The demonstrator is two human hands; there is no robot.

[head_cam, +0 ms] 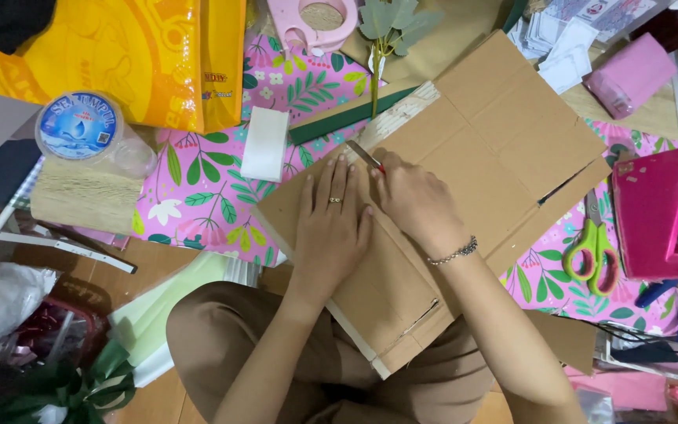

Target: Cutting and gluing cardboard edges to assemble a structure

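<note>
A flattened brown cardboard box (pixel 464 165), creased into panels, lies tilted across the person's lap and a pink floral sheet (pixel 205 188). The left hand (pixel 331 224) presses flat on it, fingers spread, holding nothing. The right hand (pixel 417 200) is closed around a utility knife (pixel 364 155), its blade on the cardboard. Green-handled scissors (pixel 590 255), a pink tape dispenser (pixel 657 212) and a white foam block (pixel 265 144) lie nearby.
</note>
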